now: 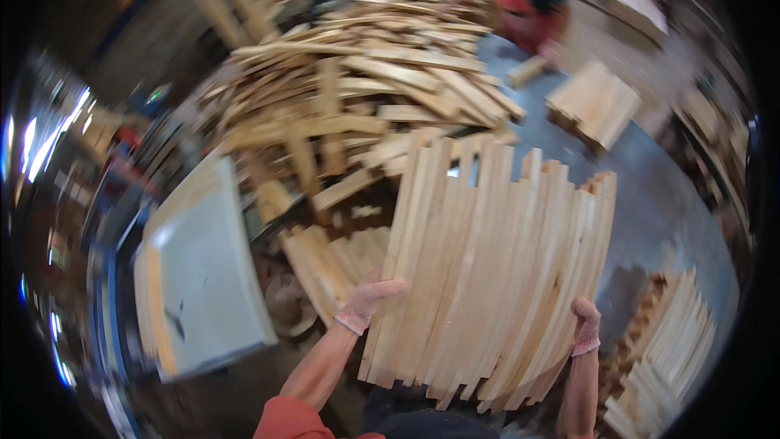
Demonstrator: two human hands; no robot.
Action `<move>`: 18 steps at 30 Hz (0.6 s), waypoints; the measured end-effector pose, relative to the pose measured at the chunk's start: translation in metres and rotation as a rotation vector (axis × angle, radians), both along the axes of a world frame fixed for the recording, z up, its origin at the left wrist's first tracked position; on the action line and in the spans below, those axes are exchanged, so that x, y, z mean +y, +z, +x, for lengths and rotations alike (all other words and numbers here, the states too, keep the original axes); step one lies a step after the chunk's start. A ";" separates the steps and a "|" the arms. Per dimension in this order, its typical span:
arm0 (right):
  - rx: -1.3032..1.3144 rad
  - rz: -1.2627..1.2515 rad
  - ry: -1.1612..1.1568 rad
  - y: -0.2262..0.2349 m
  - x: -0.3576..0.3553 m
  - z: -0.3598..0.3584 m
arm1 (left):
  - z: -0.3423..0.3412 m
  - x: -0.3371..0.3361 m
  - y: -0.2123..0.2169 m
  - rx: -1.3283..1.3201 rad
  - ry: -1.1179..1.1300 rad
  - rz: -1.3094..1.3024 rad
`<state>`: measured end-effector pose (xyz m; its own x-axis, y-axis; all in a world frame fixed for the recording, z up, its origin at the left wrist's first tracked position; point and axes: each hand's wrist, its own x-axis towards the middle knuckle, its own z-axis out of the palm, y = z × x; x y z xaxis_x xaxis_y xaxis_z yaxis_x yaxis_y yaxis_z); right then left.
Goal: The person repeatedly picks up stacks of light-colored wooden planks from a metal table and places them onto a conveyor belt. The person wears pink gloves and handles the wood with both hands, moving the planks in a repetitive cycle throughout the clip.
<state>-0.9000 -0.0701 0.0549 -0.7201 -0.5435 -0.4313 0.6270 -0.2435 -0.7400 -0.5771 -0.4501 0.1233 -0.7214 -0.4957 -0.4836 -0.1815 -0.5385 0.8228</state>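
A wide row of pale wooden slats (479, 268), laid side by side with uneven ends, is held up in front of me between both hands. My left hand (370, 301), in a pinkish work glove, presses its left edge with the thumb over the front. At the right edge, my right hand (586, 325), gloved alike, grips the outer slat with its thumb up. The fingers of both hands are mostly hidden behind the wood.
Beyond lies a large heap of loose wooden strips (390, 73). A grey metal table (658, 219) carries a block of stacked slats (597, 102) and another stack (666, 349) at the near right. A co-worker (524, 4) stands at the far side. A pale panel (207, 276) is at left.
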 end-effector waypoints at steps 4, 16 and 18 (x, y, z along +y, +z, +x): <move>0.114 -0.109 0.357 0.063 -0.082 0.035 | 0.112 0.017 0.034 0.063 0.244 -0.189; 0.064 -0.139 1.009 0.097 -0.307 0.302 | 0.482 0.029 0.046 0.251 0.757 -0.092; 0.057 -0.064 1.027 0.084 -0.335 0.348 | 0.539 0.025 0.052 0.291 0.789 -0.024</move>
<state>-0.5516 -0.4049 0.1389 0.0862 -0.9292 -0.3594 0.5198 0.3497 -0.7795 -0.0377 -0.4249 0.1752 -0.2533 -0.9148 -0.3146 0.4616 -0.4001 0.7917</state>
